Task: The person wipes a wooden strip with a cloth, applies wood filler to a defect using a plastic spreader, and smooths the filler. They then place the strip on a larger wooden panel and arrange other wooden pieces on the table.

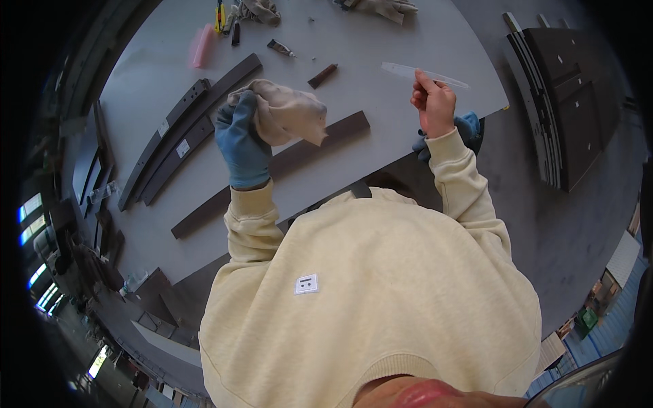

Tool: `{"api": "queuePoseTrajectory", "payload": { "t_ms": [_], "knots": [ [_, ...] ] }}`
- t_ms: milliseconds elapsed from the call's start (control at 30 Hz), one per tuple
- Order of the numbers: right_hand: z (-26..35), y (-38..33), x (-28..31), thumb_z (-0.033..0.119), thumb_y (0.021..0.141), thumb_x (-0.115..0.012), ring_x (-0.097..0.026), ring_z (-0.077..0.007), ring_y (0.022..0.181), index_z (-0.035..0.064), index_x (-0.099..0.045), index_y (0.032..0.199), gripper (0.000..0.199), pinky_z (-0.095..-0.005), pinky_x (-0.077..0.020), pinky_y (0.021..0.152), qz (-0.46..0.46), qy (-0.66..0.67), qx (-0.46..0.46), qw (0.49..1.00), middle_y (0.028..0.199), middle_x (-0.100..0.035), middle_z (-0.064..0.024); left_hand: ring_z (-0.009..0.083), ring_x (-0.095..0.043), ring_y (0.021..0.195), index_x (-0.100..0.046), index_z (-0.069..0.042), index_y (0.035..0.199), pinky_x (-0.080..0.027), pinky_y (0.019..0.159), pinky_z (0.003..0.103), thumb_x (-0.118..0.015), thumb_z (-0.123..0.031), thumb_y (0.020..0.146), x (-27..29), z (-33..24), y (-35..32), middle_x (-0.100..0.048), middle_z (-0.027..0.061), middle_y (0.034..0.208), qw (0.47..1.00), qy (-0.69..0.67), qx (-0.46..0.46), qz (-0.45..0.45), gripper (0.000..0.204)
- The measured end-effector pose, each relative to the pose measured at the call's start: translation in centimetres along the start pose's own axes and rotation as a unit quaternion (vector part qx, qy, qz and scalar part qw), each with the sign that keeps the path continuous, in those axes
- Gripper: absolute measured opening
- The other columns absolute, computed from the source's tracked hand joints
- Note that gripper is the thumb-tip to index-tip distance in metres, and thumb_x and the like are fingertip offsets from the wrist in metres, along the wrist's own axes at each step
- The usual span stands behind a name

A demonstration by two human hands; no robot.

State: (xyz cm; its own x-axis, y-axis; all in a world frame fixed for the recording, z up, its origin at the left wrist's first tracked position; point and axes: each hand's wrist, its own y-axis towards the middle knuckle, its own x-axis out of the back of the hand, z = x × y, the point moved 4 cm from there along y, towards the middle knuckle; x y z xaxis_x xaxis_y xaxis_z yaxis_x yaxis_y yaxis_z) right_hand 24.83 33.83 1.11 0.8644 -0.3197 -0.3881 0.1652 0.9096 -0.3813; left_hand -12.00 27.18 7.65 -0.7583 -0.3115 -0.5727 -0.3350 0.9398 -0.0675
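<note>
My left hand (241, 143), in a blue glove, is closed on a crumpled beige cloth (286, 112). Cloth and hand are over a long dark brown strip (347, 129) on the grey table. My bare right hand (434, 102) is curled with thumb and index finger pinched at a thin translucent, ruler-like strip (398, 69). That strip extends to both sides of the fingers, above the table's right part. Just below and beside the right wrist, a blue and black glove (469, 129) is at the table edge, partly hidden by the sleeve.
Dark curved pieces (166, 129) lie on the table (354, 68) at left. Farther back are a brown tube (322, 75), a smaller tube (280, 47), a pink roll (202, 46), a yellow cutter (220, 17) and gloves (384, 8). Dark panels (564, 102) are stacked at right.
</note>
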Motion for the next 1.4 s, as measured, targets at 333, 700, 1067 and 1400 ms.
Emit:
{"api": "queuePoseTrajectory", "payload": {
  "t_ms": [333, 700, 1067, 1400],
  "knots": [
    [0.7, -4.3, -0.5, 0.014, 0.097, -0.076, -0.072, -0.0163, 0.084, -0.0007, -0.075, 0.108, 0.018, -0.028, -0.0586, 0.075, 0.141, -0.267, 0.129, 0.945, 0.096, -0.075, -0.0066, 0.019, -0.071, 0.095, -0.073, -0.007, 0.104, -0.06, 0.09, 0.035, -0.073, -0.01, 0.098, -2.4, 7.7, -6.4, -0.074, 0.006, 0.103, 0.983, -0.062, 0.146, -0.087, 0.007],
    [-0.3, -13.1, 2.1, 0.016, 0.1, -0.074, -0.058, -0.0093, 0.074, -0.0007, -0.076, 0.104, 0.017, -0.0242, -0.0475, 0.068, 0.11, -0.349, 0.129, 0.922, 0.087, -0.069, -0.002, 0.0164, -0.068, 0.101, -0.071, -0.005, 0.113, -0.055, 0.094, 0.032, -0.063, -0.013, 0.104, -6.7, 11.9, -10.1, -0.071, 0.0046, 0.109, 0.955, -0.15, 0.257, 0.0, 0.014],
    [-6.5, -18.0, 1.8, 0.019, 0.096, -0.08, -0.066, -0.0126, 0.1, -0.0026, -0.068, 0.13, 0.042, -0.0274, -0.0544, 0.095, 0.065, -0.143, -0.048, 0.986, 0.109, -0.072, -0.0076, 0.0207, -0.064, 0.114, -0.065, -0.01, 0.122, -0.053, 0.101, 0.038, -0.055, -0.021, 0.109, -4.1, 11.9, -10.8, -0.068, 0.0055, 0.122, 0.94, -0.117, 0.278, 0.16, 0.02],
    [-6.7, -23.2, -0.9, 0.027, 0.096, -0.08, -0.062, -0.0103, 0.077, -0.0022, -0.074, 0.109, 0.032, -0.0248, -0.0482, 0.065, -0.065, -0.261, 0.123, 0.955, 0.088, -0.068, -0.0023, 0.0258, -0.06, 0.127, -0.063, -0.006, 0.13, -0.044, 0.115, 0.043, -0.054, -0.026, 0.108, -3.2, 11.3, -12.2, -0.066, 0.0094, 0.132, 0.84, -0.299, 0.435, 0.128, 0.031]
  ]
}}
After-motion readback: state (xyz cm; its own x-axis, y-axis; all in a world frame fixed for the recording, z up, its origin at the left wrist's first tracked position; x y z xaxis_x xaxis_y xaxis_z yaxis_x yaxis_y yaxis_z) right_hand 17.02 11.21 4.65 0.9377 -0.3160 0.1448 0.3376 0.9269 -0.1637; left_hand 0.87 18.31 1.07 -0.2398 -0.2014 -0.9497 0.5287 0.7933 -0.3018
